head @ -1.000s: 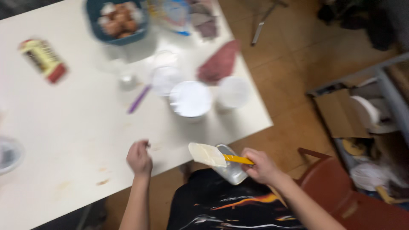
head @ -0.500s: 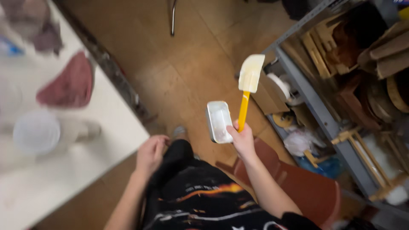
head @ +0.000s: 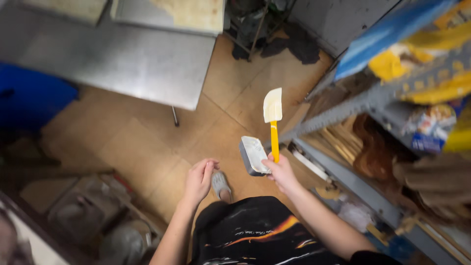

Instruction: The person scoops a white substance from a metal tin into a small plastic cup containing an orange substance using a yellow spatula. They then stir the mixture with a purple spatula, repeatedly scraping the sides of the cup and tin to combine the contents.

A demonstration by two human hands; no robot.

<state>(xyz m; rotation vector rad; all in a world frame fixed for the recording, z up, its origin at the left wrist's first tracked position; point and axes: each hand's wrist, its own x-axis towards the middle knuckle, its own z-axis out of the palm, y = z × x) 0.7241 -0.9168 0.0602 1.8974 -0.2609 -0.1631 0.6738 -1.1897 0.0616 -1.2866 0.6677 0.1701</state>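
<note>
I have turned from the white surface to the shelves; my right hand [head: 280, 172] pinches spatula [head: 273, 120] and small pan [head: 253, 155], left hand [head: 198, 179] loosely curled, empty.

A tan tiled floor [head: 147, 147] runs beneath a bare stainless-steel work table [head: 122, 59], one thin metal leg [head: 174, 117] planted on the tiles. A dark crumpled cloth [head: 299, 46] lies on the floor by the far wall, next to a black wire stand [head: 250, 24]. At right, a grey metal shelving rack [head: 343, 110] carries blue and yellow packets [head: 422, 54] on its upper shelf and brown, blurred goods [head: 378, 147] on the shelf below.
</note>
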